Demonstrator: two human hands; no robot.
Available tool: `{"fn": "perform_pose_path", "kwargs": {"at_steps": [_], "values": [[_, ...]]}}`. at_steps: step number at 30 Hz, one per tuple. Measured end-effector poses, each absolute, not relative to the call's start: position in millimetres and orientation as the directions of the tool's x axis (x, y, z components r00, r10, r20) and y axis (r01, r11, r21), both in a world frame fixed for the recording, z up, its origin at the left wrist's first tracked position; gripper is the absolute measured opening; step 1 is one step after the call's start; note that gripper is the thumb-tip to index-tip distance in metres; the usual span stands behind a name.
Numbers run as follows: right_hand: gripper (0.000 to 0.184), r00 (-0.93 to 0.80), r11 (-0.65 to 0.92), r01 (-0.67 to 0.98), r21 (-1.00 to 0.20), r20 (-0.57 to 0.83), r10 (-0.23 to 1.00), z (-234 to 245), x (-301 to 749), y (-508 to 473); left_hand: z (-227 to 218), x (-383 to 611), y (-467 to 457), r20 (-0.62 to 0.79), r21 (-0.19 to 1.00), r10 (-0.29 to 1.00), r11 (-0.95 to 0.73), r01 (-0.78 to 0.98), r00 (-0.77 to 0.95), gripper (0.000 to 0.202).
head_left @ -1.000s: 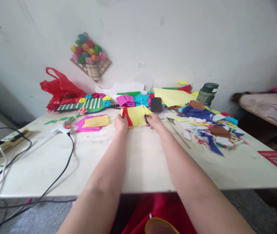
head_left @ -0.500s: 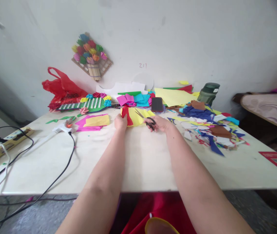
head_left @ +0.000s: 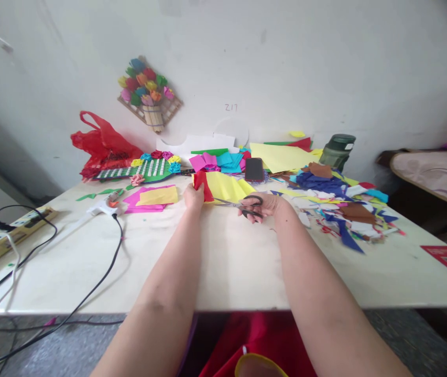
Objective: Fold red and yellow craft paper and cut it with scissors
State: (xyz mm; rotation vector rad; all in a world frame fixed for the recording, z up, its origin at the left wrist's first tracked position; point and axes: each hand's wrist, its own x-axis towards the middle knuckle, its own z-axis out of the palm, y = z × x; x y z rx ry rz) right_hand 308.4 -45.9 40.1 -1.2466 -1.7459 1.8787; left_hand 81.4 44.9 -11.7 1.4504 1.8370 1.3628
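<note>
My left hand (head_left: 194, 197) is closed on a red paper piece (head_left: 204, 184) laid against a larger yellow paper sheet (head_left: 229, 186), pinching both at their left side. The scissors (head_left: 251, 206) are in my right hand (head_left: 264, 207), fingers through the black handles. Their blades point left and lie slightly apart at the lower edge of the yellow paper, close to the red piece. Whether the blades are cutting into the paper I cannot tell.
Paper scraps (head_left: 341, 209) are heaped at the right, near a green bottle (head_left: 337, 151). A phone (head_left: 254, 170) lies behind the hands. Pink and orange papers (head_left: 156, 196), a power cord (head_left: 115, 256) and a red bag (head_left: 105, 146) are at the left.
The scissors have swung from pointing up-left above the yellow paper to lying nearly level at its lower edge, with the blades less wide. My right hand has moved slightly right and down.
</note>
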Motion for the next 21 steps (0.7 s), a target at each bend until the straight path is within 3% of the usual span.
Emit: {"fn": "perform_pose_path", "kwargs": {"at_steps": [9, 15, 21], "values": [[0.042, -0.652, -0.224, 0.32, -0.921, -0.385, 0.653, 23.8, 301.2, -34.9, -13.6, 83.2, 50.9, 0.154, 0.955, 0.881, -0.018, 0.295, -0.448, 0.026], [0.045, -0.634, -0.282, 0.229, -0.932, -0.362, 0.684, 24.3, 287.4, -35.4, -4.6, 89.0, 40.5, 0.082, 0.982, 0.868, 0.013, 0.187, -0.489, 0.024], [0.042, -0.636, -0.24, 0.139, -0.961, -0.272, 0.722, 22.9, 276.6, -32.6, 4.6, 96.1, 30.3, 0.01, 0.996, 0.855, 0.036, 0.078, -0.519, 0.018]]}}
